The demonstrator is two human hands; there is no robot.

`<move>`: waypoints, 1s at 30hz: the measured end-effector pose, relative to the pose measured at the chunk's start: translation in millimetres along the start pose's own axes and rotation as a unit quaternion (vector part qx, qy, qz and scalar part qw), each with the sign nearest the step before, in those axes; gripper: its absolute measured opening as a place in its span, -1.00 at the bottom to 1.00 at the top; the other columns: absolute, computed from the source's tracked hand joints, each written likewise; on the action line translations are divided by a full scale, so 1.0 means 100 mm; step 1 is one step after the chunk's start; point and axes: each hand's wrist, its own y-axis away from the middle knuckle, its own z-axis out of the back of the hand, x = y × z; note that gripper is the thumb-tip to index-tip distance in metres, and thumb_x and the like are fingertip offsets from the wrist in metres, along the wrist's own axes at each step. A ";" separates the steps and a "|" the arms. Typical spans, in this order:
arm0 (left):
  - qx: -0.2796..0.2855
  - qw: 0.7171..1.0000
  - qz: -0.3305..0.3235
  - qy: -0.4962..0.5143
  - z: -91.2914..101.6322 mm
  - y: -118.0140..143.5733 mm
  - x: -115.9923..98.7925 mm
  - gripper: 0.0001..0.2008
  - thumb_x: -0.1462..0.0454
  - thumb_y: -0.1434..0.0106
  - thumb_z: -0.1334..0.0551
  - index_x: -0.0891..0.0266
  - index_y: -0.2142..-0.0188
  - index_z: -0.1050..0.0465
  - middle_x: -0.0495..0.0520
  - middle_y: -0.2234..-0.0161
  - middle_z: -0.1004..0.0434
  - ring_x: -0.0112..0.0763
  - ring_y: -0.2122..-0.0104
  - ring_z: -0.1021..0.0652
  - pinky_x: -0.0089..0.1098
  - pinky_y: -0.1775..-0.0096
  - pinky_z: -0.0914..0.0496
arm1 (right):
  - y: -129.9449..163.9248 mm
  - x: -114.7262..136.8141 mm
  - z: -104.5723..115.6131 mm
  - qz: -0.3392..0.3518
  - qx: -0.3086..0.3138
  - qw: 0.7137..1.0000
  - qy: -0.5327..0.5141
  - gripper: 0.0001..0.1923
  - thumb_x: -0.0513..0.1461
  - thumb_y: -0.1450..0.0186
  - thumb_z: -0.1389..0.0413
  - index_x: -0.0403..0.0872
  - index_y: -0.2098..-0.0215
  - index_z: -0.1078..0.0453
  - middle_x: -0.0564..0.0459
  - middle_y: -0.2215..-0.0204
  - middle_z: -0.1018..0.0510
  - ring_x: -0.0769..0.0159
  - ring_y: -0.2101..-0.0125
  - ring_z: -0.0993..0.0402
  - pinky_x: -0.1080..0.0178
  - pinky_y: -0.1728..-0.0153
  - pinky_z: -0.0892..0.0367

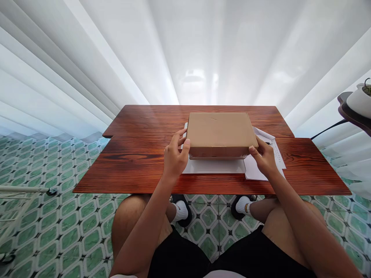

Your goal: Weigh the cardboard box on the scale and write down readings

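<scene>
A brown cardboard box (219,130) with its lid closed is held over the middle of the wooden table. My left hand (176,154) grips its left side, thumb at the near left corner. At the near right corner my right hand (263,155) grips the other side, with some fingers hidden behind the box. Beneath the box lies a flat white object (214,166), mostly covered, so its kind is unclear. White paper sheets (255,170) lie partly under my right hand, and one bears handwriting.
The reddish-brown table (130,162) has stepped side edges. Behind it hang white curtains (203,50). A white plant pot (361,101) stands on a dark shelf at the right. A pale metal rack (23,190) is on the tiled floor (87,231) at the left.
</scene>
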 end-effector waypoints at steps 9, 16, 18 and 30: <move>-0.003 0.999 0.010 -0.052 0.01 -0.01 0.02 -0.55 0.08 -0.36 -0.04 0.23 -0.12 -0.40 0.12 0.08 -0.64 -0.17 0.04 -0.61 -0.30 0.10 -0.45 | 0.02 0.01 -0.05 -0.004 0.005 1.000 0.012 -0.30 0.14 -0.36 -0.14 -0.07 -0.31 -0.36 -0.03 0.13 -0.66 0.02 0.18 -0.61 0.10 0.23 -0.59; -0.005 0.999 0.010 -0.036 -0.01 0.01 0.05 -0.55 0.10 -0.36 -0.07 0.28 -0.12 -0.40 0.16 0.10 -0.64 -0.15 0.06 -0.61 -0.31 0.15 -0.44 | 0.02 -0.01 -0.05 -0.010 0.009 1.000 0.011 -0.29 0.14 -0.37 -0.13 -0.08 -0.33 -0.33 -0.04 0.14 -0.66 0.02 0.16 -0.61 0.11 0.22 -0.58; -0.005 0.999 0.012 -0.038 0.00 0.01 0.05 -0.56 0.10 -0.36 -0.07 0.27 -0.12 -0.40 0.16 0.09 -0.63 -0.15 0.06 -0.61 -0.32 0.18 -0.44 | 0.03 -0.01 -0.06 -0.009 0.012 1.000 0.008 -0.30 0.13 -0.38 -0.13 -0.07 -0.34 -0.32 -0.05 0.13 -0.65 0.03 0.16 -0.60 0.11 0.22 -0.58; -0.007 0.998 0.015 -0.066 -0.01 0.02 0.04 -0.55 0.10 -0.37 -0.04 0.24 -0.14 -0.38 0.13 0.11 -0.64 -0.19 0.07 -0.62 -0.35 0.22 -0.40 | 0.00 -0.03 -0.01 0.102 0.006 0.960 0.261 -0.26 0.20 -0.43 0.09 -0.12 -0.31 -0.35 -0.11 0.38 -0.65 -0.04 0.35 -0.62 0.11 0.39 -0.42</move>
